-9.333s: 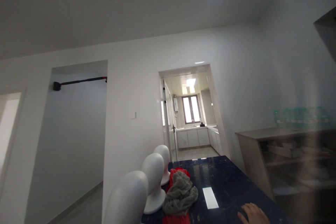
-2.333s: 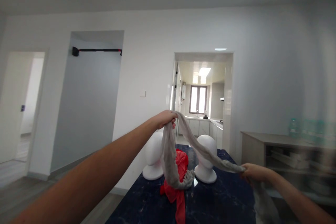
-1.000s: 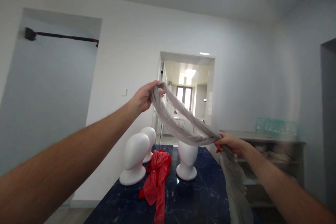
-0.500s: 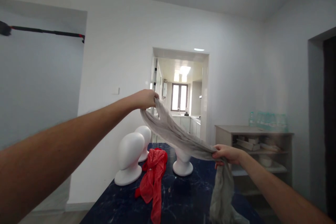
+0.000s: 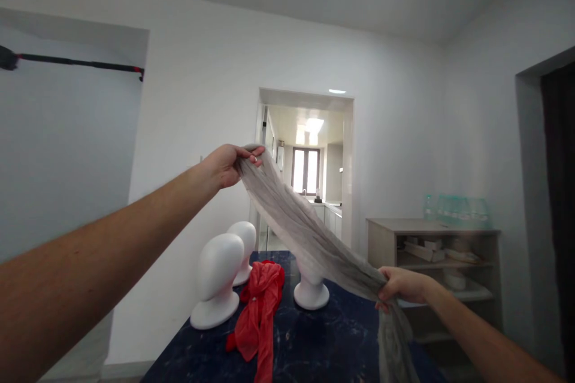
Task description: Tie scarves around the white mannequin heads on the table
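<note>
A long grey scarf [image 5: 309, 227] is stretched on a slant between my two hands. My left hand [image 5: 231, 163], raised higher, is closed on its upper end. Lower down on the right, my right hand [image 5: 399, 286] grips the scarf, and the loose tail hangs below it. Behind the cloth stands a white foam head [image 5: 311, 293], its upper part hidden. Two more foam heads, a nearer one [image 5: 218, 275] and a farther one [image 5: 244, 245], stand at the left. Between them and the middle head is a red scarf [image 5: 258, 305], knotted and draped down toward the table's front.
The dark blue marbled table [image 5: 309, 347] carries the heads. A shelf unit [image 5: 431, 224] stands at the right, with a pack of water bottles [image 5: 465, 209] on top. Beyond is a doorway into a kitchen. A black pole [image 5: 81, 64] extends at upper left.
My left hand has moved a little left and turned, and my right hand has moved slightly right and down. The grey scarf is spread wider and pulled straighter. The view has tilted slightly.
</note>
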Demonstrator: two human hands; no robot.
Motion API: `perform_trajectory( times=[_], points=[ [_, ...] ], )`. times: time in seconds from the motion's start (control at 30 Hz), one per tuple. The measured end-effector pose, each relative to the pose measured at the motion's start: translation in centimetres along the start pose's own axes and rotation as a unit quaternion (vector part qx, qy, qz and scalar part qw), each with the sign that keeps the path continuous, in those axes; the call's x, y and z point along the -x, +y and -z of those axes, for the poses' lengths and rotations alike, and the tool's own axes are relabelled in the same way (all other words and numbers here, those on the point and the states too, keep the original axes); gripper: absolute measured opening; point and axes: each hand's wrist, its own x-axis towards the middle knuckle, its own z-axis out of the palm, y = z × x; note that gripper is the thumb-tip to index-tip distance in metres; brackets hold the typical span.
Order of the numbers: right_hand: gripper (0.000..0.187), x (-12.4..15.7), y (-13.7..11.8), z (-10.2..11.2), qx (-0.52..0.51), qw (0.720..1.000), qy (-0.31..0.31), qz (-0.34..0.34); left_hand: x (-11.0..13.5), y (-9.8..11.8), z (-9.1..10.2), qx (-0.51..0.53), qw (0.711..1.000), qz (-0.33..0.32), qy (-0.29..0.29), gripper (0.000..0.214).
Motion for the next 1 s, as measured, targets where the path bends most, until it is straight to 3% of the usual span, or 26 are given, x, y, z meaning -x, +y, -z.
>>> perform_trajectory(
  times=[0.13, 0.23, 0.3, 0.37, 0.43, 0.47, 0.57, 0.73, 1.0],
  points=[
    [0.037, 0.7, 0.8, 0.8, -0.003, 1.000, -0.002, -0.008, 0.4, 0.5, 0.2, -0.003, 0.996, -0.088, -0.002, 0.032],
    [0.033, 1.2, 0.8, 1.1, -0.011, 1.000, -0.005, 0.002, 0.7, 0.8, 0.3, -0.133, 0.979, -0.154, -0.019, 0.034],
    [0.031, 1.5, 0.7, 1.2, -0.011, 1.000, -0.011, 0.006, 0.9, 1.0, 0.3, -0.313, 0.934, -0.171, -0.020, 0.043],
    [0.031, 1.9, 0.5, 1.2, -0.005, 1.000, -0.017, 0.003, 1.0, 1.2, 0.4, -0.476, 0.860, -0.183, -0.004, 0.041],
    [0.032, 2.4, 0.5, 1.3, 0.000, 1.000, -0.016, -0.003, 1.1, 1.3, 0.7, -0.553, 0.812, -0.185, 0.024, 0.027],
    [0.032, 2.7, 0.5, 1.4, -0.001, 1.000, -0.012, -0.004, 1.0, 1.3, 0.9, -0.559, 0.808, -0.179, 0.037, 0.019],
    [0.032, 3.4, 0.9, 1.6, -0.006, 1.000, 0.009, -0.004, 0.6, 1.0, 1.7, -0.512, 0.847, -0.124, 0.065, 0.007],
    [0.036, 4.5, 1.3, 2.2, 0.000, 1.000, 0.012, -0.014, -0.3, 0.2, 3.1, -0.388, 0.919, -0.027, 0.069, 0.009],
    [0.044, 7.3, 1.5, 4.2, 0.037, 0.998, 0.034, -0.034, -0.1, -0.7, 2.7, -0.254, 0.964, 0.060, 0.052, 0.015]
  ],
)
